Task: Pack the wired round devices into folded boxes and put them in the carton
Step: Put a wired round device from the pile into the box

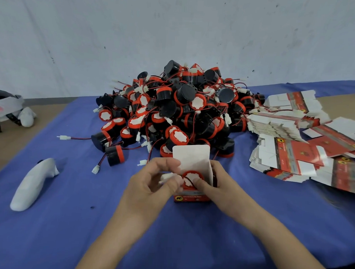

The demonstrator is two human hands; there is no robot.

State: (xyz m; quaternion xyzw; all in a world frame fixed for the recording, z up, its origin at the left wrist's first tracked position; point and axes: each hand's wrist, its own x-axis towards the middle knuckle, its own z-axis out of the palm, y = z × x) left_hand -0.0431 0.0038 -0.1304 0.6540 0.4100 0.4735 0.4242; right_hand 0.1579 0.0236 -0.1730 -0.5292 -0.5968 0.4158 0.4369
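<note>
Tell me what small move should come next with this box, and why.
Probably tuck the white plug down beside the device. The device already sits in the box, which the right hand holds, the lid flap stands open, and the left hand pinches the plug just outside the opening.

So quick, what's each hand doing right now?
Left hand: closed, pinching the white plug.
Right hand: closed, holding the box, thumb on the device inside.
</note>
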